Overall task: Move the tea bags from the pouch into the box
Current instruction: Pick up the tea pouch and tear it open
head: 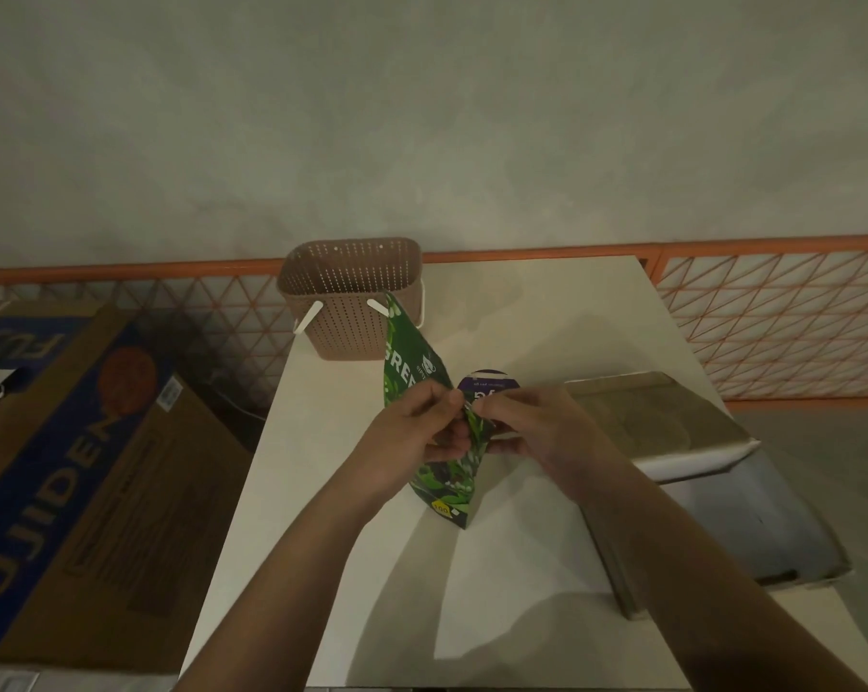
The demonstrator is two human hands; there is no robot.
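A green tea pouch (406, 362) with white lettering and leaf print stands on the white table (547, 317), tilted toward me. My left hand (414, 434) pinches its near edge from the left. My right hand (537, 427) pinches the same edge from the right, fingertips close to the left hand's. Behind my right hand a purple box (487, 383) shows only its rounded top flap; the remainder is hidden. No tea bags are visible.
A brown perforated basket (352, 302) with white handles stands at the table's far left corner. A metal scale with a flat pan (671, 432) sits on the right. A large cardboard carton (87, 472) lies left of the table. An orange mesh fence (771, 322) runs behind.
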